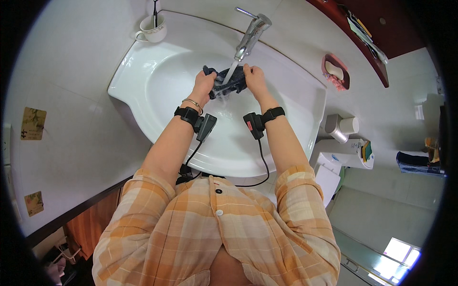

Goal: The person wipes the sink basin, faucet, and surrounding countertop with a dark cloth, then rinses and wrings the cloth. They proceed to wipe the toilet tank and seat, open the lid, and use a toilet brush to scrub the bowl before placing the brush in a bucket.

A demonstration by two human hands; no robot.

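Observation:
A dark wet cloth [234,79] is stretched between my two hands over the white ceramic washbasin [171,96]. My left hand [204,85] grips its left end, and my right hand [254,79] pinches its right edge. Water runs from the chrome faucet [249,37] onto the middle of the cloth and splashes into the bowl below. Each wrist bears a black strapped device with a cable, and a thin bangle circles my left wrist. What the cloth is exactly cannot be told.
A white cup [154,30] with a toothbrush stands on the basin's back left corner. On the wall to the right hangs a pink soap dish [335,73] below a dark red shelf [368,46]. A white toilet [331,166] stands right of the basin, a sponge [366,151] on its tank.

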